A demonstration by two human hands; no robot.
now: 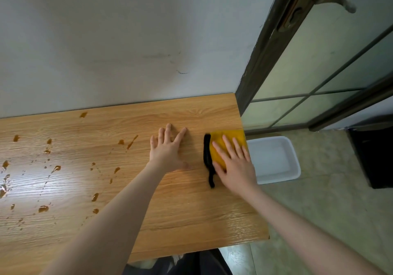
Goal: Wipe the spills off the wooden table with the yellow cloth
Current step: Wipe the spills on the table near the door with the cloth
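Observation:
A yellow cloth (230, 137) with a black edge lies at the right end of the wooden table (191, 211). My right hand (234, 164) lies flat on top of it with straight fingers. To its left, my left hand (168, 149) rests flat on the bare wood, fingers spread. Brown spills (43, 208) dot the left half of the table, with several drops and streaks up to about the middle (130, 142).
A white plastic tub (274, 159) sits on the floor just beyond the table's right edge. A grey wall runs along the table's far side. A dark-framed glass door stands at the right, and a black object (374, 153) sits on the floor beside it.

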